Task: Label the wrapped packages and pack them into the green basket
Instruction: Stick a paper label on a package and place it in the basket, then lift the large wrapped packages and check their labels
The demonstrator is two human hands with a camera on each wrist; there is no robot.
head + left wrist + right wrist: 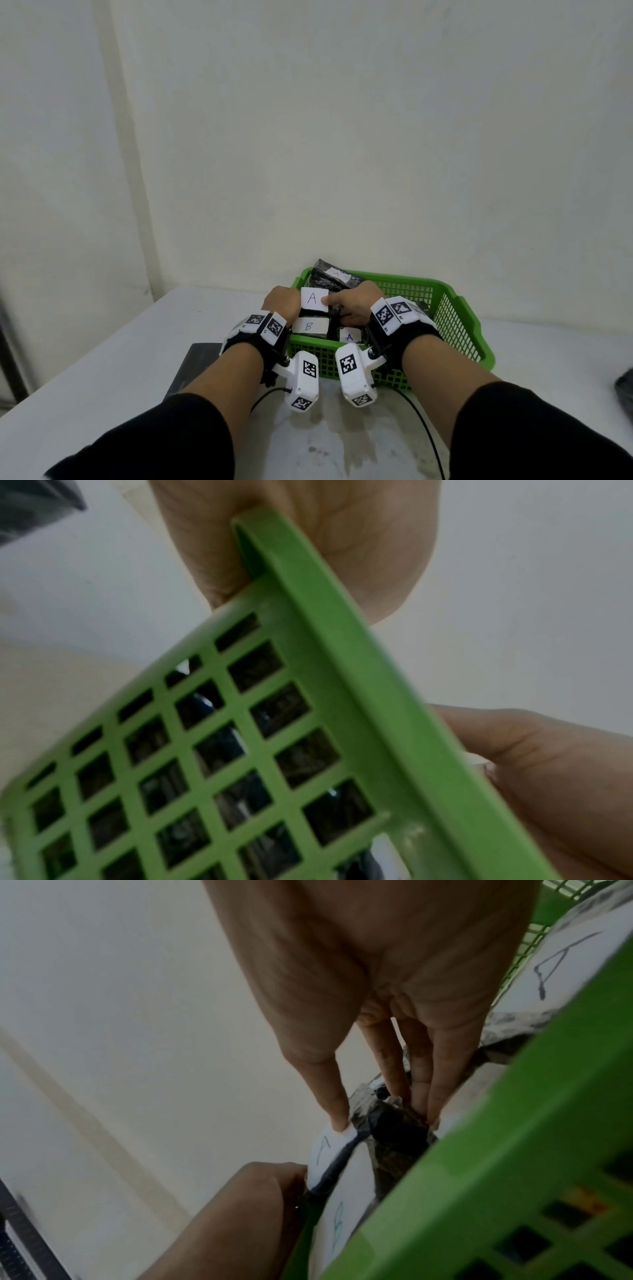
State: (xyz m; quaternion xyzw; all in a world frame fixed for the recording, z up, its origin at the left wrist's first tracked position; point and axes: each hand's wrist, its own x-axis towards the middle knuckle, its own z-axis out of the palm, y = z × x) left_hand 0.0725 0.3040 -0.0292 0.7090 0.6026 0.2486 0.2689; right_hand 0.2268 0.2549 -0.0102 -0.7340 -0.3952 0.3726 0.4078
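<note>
The green basket (455,308) (342,656) (514,1137) stands on the white table and holds several black-wrapped packages with white labels. One package labelled A (313,298) (323,1150) sits on top at the basket's left side. My left hand (281,301) (240,1218) grips its left end over the rim; its fingers are hidden in the left wrist view. My right hand (356,303) (383,1118) pinches its right end, thumb on the label and fingers down the side. Below lie a package marked B (308,326) (337,1226) and another A (349,337). A further one (334,275) leans at the back.
A dark flat sheet (195,366) lies on the table left of the basket. A dark object (625,387) shows at the right edge. A black cable (424,428) runs across the table in front. The wall stands close behind the basket.
</note>
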